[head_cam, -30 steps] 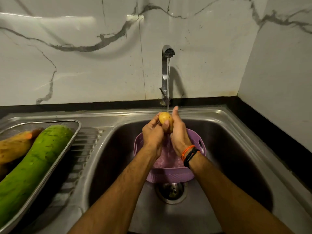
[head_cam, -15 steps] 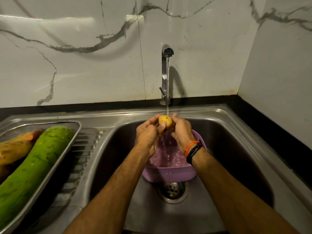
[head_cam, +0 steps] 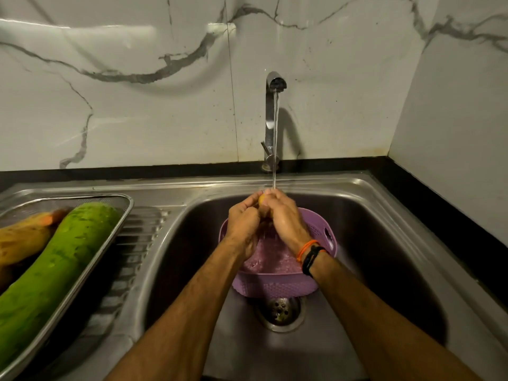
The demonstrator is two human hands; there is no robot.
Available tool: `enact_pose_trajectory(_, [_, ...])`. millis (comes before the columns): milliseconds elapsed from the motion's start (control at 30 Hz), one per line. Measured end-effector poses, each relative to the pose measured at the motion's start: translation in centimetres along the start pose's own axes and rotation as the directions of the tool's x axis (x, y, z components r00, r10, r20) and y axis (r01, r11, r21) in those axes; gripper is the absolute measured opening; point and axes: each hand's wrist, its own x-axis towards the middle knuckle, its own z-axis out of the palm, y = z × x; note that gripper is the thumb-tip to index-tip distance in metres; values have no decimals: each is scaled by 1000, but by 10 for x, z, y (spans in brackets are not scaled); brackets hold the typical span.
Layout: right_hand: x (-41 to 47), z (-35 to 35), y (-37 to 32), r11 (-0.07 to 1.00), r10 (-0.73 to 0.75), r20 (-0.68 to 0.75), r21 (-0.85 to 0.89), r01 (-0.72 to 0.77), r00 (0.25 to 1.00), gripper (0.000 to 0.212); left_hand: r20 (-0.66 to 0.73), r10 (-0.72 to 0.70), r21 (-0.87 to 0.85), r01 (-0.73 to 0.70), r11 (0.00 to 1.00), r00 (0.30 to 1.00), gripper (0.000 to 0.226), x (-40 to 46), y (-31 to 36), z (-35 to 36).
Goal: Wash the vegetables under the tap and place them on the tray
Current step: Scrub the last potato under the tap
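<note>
The steel sink [head_cam: 357,188] holds a purple basket [head_cam: 275,284]; its drainboard carries 1 tray [head_cam: 121,213].

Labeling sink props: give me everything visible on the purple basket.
The purple basket looks like perforated plastic, round, with a handle slot in its right rim. It sits upright in the sink, over the drain. Water drips into it from the left hand and right hand above. Contents unclear.

words: none to read
numbers: none
tap [head_cam: 272,105]: no brand or mark seen
tray [head_cam: 121,232]: no label
basket [head_cam: 275,284]: no print
wristbands [head_cam: 309,255]: no letters seen
</note>
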Motion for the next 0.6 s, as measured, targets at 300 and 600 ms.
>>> enact_pose_trajectory(300, [-4,4,-4,983,-78,-4,-167,77,997,67,-75,80,53,-76,996,994,36,0,0,4])
enact_pose_trajectory(600, [-3,2,-4,975,-97,9,-198,96,995,70,-56,89,86,-84,993,994,31,-4,1,4])
